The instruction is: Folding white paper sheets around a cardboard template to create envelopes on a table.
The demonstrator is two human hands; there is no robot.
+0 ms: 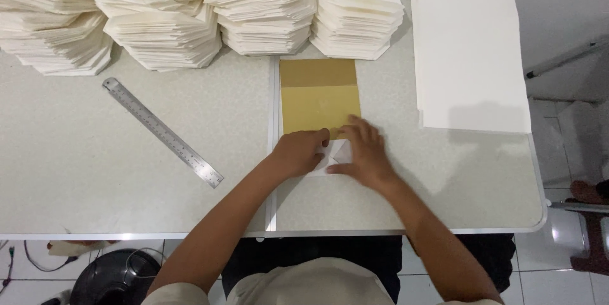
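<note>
A tan paper envelope (319,95) lies flat on the grey table (95,165), its long side running away from me. My left hand (298,151) and my right hand (361,152) both press on its near end. Between them shows a white folded flap (335,152) with diagonal creases. The fingers of each hand lie flat on the paper, and the near edge of the envelope is hidden under them.
Several stacks of folded cream paper (190,13) line the table's far edge. A pile of flat white sheets (469,57) sits at the right. A steel ruler (162,131) lies diagonally at the left. A black round bin (114,276) stands on the floor.
</note>
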